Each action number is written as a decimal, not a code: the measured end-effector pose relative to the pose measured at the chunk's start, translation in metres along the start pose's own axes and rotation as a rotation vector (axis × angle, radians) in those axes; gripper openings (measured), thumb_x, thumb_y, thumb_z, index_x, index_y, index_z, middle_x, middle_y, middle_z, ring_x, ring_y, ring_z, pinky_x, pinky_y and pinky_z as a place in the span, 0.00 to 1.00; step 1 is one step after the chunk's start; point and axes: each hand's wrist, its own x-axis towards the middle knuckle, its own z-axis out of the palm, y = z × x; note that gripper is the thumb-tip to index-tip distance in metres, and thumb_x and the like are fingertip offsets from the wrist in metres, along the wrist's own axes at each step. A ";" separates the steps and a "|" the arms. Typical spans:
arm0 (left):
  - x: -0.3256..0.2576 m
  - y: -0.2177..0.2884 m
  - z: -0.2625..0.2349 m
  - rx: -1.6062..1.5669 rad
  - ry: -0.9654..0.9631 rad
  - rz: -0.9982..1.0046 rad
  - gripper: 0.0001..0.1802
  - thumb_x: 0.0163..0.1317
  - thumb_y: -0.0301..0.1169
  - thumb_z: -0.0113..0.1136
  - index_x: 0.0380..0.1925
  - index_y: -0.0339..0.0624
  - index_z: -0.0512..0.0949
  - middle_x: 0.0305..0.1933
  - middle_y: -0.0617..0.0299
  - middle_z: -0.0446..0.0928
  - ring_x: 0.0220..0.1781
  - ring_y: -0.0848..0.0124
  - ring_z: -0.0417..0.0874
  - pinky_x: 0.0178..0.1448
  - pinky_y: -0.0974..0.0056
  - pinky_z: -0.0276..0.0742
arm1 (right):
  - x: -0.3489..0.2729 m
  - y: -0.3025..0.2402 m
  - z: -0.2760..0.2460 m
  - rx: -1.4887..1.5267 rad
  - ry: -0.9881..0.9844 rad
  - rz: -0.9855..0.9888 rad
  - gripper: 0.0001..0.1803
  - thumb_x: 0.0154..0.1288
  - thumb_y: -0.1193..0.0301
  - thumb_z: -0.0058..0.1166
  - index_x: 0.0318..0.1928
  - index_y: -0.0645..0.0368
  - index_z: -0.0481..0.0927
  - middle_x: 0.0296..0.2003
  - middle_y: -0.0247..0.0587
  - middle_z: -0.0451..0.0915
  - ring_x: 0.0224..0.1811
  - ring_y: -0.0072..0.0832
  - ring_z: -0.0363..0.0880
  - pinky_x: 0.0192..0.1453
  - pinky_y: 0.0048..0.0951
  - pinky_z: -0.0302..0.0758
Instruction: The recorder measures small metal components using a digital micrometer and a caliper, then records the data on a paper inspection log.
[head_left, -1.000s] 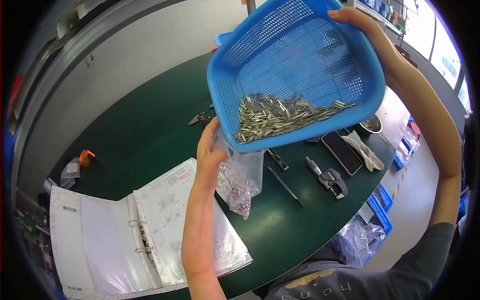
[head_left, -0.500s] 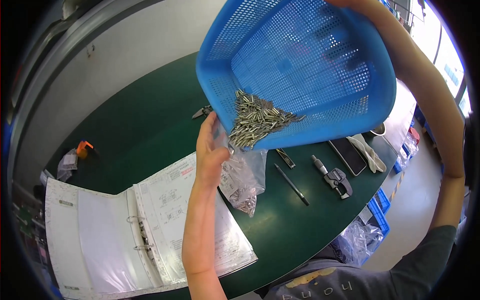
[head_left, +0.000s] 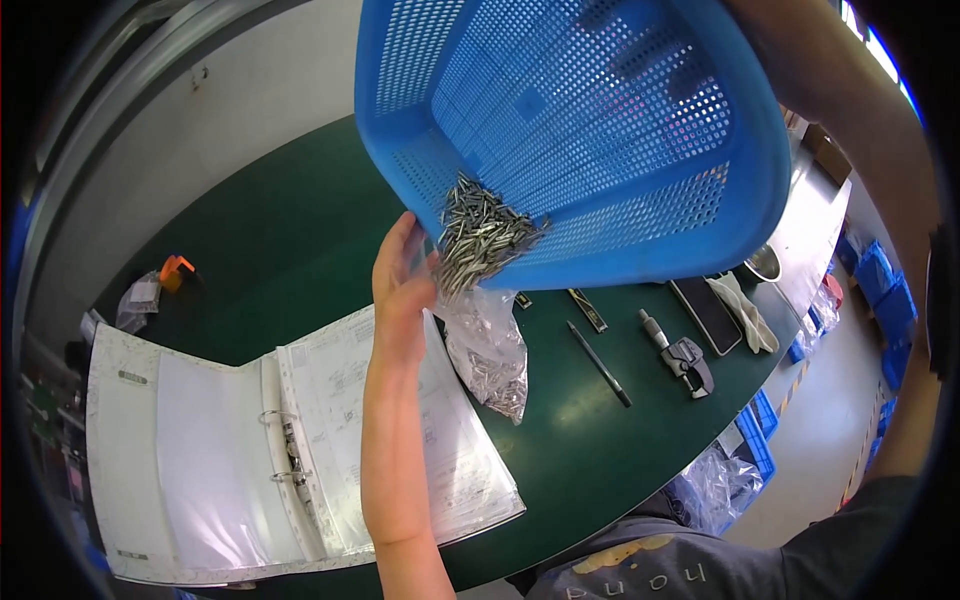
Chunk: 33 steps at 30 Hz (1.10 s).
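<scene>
Dark green tabletop (head_left: 250, 250) fills the middle of the frame under a pale wall. At lower left an open white ring binder (head_left: 290, 440) lies flat. Just right of it, the left hand (head_left: 402, 290) pinches the mouth of a clear plastic bag (head_left: 490, 355) hanging part-filled with small metal pins. Above, a blue perforated basket (head_left: 600, 130) is tilted steeply, its pile of metal pins (head_left: 478, 238) gathered at the low corner over the bag. Whether the right hand grips the basket cannot be told; it is hidden behind it. At right lie a pen (head_left: 600, 364) and a micrometer (head_left: 682, 350).
</scene>
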 end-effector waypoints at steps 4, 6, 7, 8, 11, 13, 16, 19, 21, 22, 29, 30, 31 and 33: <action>0.000 0.004 -0.005 0.029 0.048 -0.026 0.41 0.31 0.25 0.42 0.56 0.31 0.62 0.59 0.53 0.64 0.65 0.60 0.60 0.66 0.55 0.51 | -0.015 -0.019 0.014 0.007 -0.005 0.009 0.23 0.58 0.61 0.44 0.48 0.65 0.73 0.45 0.47 0.75 0.44 0.31 0.74 0.48 0.28 0.70; -0.001 0.007 -0.009 0.026 0.059 -0.028 0.40 0.32 0.26 0.42 0.56 0.32 0.63 0.58 0.53 0.65 0.64 0.60 0.60 0.65 0.55 0.52 | -0.018 -0.024 0.012 0.015 -0.006 0.012 0.23 0.58 0.61 0.44 0.48 0.65 0.73 0.45 0.47 0.75 0.44 0.31 0.75 0.48 0.29 0.70; -0.002 0.011 -0.011 0.041 0.064 -0.033 0.40 0.32 0.26 0.42 0.56 0.32 0.63 0.58 0.53 0.65 0.64 0.60 0.61 0.65 0.56 0.53 | -0.020 -0.025 0.011 0.020 -0.007 0.014 0.23 0.58 0.61 0.44 0.48 0.65 0.73 0.45 0.48 0.75 0.44 0.31 0.75 0.48 0.29 0.70; -0.002 0.014 -0.011 0.053 0.066 -0.038 0.40 0.32 0.26 0.42 0.56 0.33 0.64 0.58 0.54 0.65 0.64 0.61 0.61 0.64 0.56 0.53 | -0.023 -0.028 0.012 0.021 -0.007 0.017 0.23 0.58 0.61 0.44 0.48 0.65 0.73 0.45 0.48 0.75 0.44 0.32 0.75 0.48 0.29 0.70; -0.003 0.016 -0.010 0.066 0.099 -0.044 0.40 0.32 0.26 0.42 0.56 0.34 0.65 0.57 0.55 0.66 0.63 0.63 0.62 0.64 0.57 0.53 | -0.030 -0.038 0.013 0.029 -0.004 0.023 0.23 0.58 0.61 0.44 0.49 0.65 0.73 0.45 0.48 0.75 0.43 0.32 0.75 0.47 0.30 0.70; -0.004 0.018 -0.010 0.098 0.103 -0.040 0.40 0.31 0.27 0.42 0.56 0.34 0.65 0.57 0.56 0.66 0.63 0.63 0.62 0.64 0.57 0.52 | -0.034 -0.044 0.014 0.038 0.000 0.026 0.23 0.58 0.60 0.44 0.49 0.64 0.73 0.45 0.48 0.75 0.43 0.32 0.75 0.47 0.30 0.70; -0.006 0.016 -0.012 0.124 0.103 -0.032 0.41 0.31 0.27 0.42 0.57 0.34 0.64 0.57 0.57 0.66 0.64 0.64 0.61 0.64 0.58 0.51 | -0.043 -0.054 0.016 0.052 0.007 0.036 0.23 0.58 0.60 0.44 0.49 0.64 0.73 0.44 0.49 0.75 0.43 0.32 0.75 0.47 0.31 0.71; -0.003 0.018 0.000 0.092 0.079 -0.052 0.44 0.30 0.26 0.43 0.58 0.27 0.58 0.59 0.49 0.62 0.66 0.60 0.57 0.67 0.56 0.45 | -0.048 -0.051 0.013 0.057 0.020 0.060 0.24 0.58 0.60 0.44 0.49 0.64 0.73 0.44 0.49 0.75 0.43 0.33 0.75 0.47 0.31 0.71; -0.005 0.022 -0.001 0.082 0.072 -0.074 0.47 0.29 0.25 0.44 0.59 0.19 0.51 0.61 0.40 0.57 0.68 0.55 0.53 0.70 0.55 0.41 | -0.052 -0.055 0.014 0.076 0.024 0.069 0.24 0.58 0.60 0.44 0.49 0.64 0.73 0.44 0.49 0.75 0.43 0.33 0.75 0.46 0.31 0.71; -0.006 0.018 -0.005 0.089 0.081 -0.049 0.43 0.31 0.26 0.43 0.58 0.25 0.58 0.59 0.47 0.62 0.67 0.59 0.55 0.67 0.56 0.45 | -0.054 -0.052 0.007 0.086 0.026 0.075 0.24 0.58 0.59 0.44 0.49 0.64 0.73 0.44 0.49 0.75 0.43 0.33 0.75 0.46 0.32 0.71; -0.004 0.026 -0.023 0.104 0.185 -0.194 0.31 0.45 0.29 0.45 0.54 0.32 0.66 0.60 0.52 0.64 0.65 0.59 0.59 0.65 0.52 0.51 | -0.044 0.033 -0.033 0.672 0.139 0.351 0.30 0.57 0.49 0.44 0.54 0.57 0.69 0.48 0.52 0.73 0.47 0.37 0.74 0.54 0.37 0.69; -0.005 0.027 -0.024 0.109 0.172 -0.196 0.31 0.45 0.29 0.45 0.54 0.32 0.66 0.60 0.52 0.64 0.65 0.59 0.59 0.65 0.52 0.51 | -0.049 0.075 -0.029 0.698 0.199 0.416 0.35 0.52 0.45 0.48 0.54 0.55 0.69 0.49 0.49 0.71 0.48 0.37 0.73 0.51 0.41 0.71; -0.004 0.029 -0.019 0.178 0.190 -0.189 0.29 0.48 0.30 0.46 0.54 0.33 0.66 0.60 0.53 0.64 0.65 0.60 0.59 0.65 0.52 0.52 | -0.057 0.116 -0.025 0.715 0.278 0.483 0.40 0.46 0.40 0.52 0.54 0.54 0.68 0.50 0.47 0.69 0.49 0.38 0.72 0.48 0.45 0.72; -0.002 0.030 -0.014 0.296 0.156 -0.142 0.28 0.53 0.34 0.47 0.55 0.34 0.66 0.61 0.55 0.63 0.65 0.60 0.59 0.65 0.52 0.52 | -0.058 0.172 -0.001 1.077 0.224 0.646 0.37 0.48 0.44 0.54 0.57 0.49 0.66 0.55 0.45 0.67 0.56 0.40 0.66 0.60 0.53 0.60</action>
